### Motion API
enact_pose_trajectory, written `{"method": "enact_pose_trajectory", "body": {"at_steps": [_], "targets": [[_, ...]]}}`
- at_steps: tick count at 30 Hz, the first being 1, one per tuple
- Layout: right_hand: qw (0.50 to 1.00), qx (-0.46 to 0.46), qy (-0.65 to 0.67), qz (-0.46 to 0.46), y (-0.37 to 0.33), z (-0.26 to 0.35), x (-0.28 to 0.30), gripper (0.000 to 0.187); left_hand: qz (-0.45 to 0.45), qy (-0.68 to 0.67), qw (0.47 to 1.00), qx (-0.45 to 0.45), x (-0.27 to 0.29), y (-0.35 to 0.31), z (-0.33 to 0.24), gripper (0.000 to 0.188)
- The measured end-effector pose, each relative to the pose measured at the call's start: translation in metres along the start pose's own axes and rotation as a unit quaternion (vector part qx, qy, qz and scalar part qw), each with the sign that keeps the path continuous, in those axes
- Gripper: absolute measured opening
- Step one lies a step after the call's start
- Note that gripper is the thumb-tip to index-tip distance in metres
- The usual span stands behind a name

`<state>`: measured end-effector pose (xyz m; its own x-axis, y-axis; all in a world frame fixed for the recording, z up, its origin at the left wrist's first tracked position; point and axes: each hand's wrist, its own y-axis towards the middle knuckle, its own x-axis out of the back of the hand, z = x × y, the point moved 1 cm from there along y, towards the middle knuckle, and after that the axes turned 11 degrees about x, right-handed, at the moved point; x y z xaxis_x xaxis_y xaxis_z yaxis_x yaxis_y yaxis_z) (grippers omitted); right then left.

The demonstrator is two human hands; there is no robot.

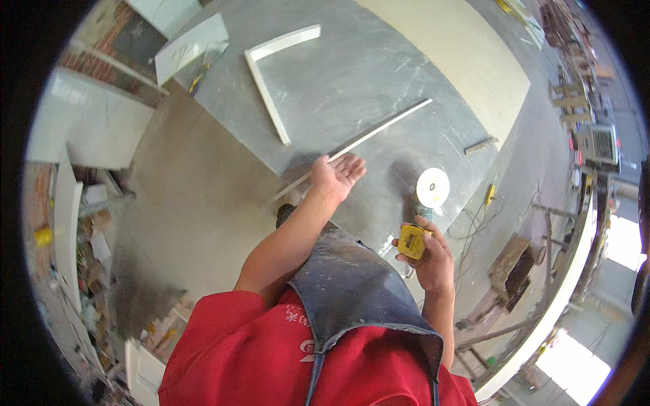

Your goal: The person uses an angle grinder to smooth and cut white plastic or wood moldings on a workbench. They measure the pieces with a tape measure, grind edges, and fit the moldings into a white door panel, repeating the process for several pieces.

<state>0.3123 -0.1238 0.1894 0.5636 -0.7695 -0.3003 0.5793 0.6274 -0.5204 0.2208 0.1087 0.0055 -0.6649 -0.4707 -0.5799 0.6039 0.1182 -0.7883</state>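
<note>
My left hand [338, 177] is open, palm partly up, with its fingers loosely spread. Behind its thumb side runs a long thin white strip [382, 127], lying slantwise across the grey tabletop [359, 74]; whether the hand touches the strip I cannot tell. In my right hand [435, 262] is a yellow tape measure [412, 241], gripped between thumb and fingers near the table's front edge. Just beyond it lies an angle grinder with a white disc [432, 187], its greenish body partly hidden by the hand. Farther off, an L-shaped white frame piece [265, 91] rests on the table.
A cream sheet [467, 54] covers the table's far right part. A short worn bar [480, 145] lies near its edge. Cables and a yellow-handled tool [490, 194] are at the right. White panels [88, 118] stand at the left, with clutter below. A box-shaped cooler [599, 145] stands far right.
</note>
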Motion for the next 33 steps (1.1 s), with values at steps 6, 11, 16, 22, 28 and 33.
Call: {"method": "enact_pose_trajectory", "body": {"at_steps": [6,11,16,22,28,33], "targets": [[0.999,0.010,-0.037,0.011,0.007,-0.001,0.002,0.046,0.043,-0.035,0.997,0.056,0.015,0.019,0.003,0.051],[1.000,0.007,-0.006,0.006,0.013,-0.004,-0.007,0.045,0.011,0.067,0.990,0.123,0.033,0.015,0.011,0.047],[0.999,-0.004,-0.040,-0.002,0.024,-0.013,-0.024,0.045,0.012,0.352,0.932,0.088,0.044,-0.047,0.014,0.046],[0.996,-0.075,-0.049,-0.001,0.052,-0.066,-0.061,0.023,0.130,0.730,0.587,-0.325,0.047,-0.135,0.034,0.074],[0.971,-0.111,-0.158,0.140,0.061,-0.101,-0.098,0.025,-0.008,0.743,0.571,-0.350,0.085,-0.152,0.008,0.067],[0.972,-0.119,-0.127,0.159,0.077,-0.124,-0.095,0.027,-0.013,0.787,0.525,-0.325,0.079,-0.156,-0.014,0.067]]}}
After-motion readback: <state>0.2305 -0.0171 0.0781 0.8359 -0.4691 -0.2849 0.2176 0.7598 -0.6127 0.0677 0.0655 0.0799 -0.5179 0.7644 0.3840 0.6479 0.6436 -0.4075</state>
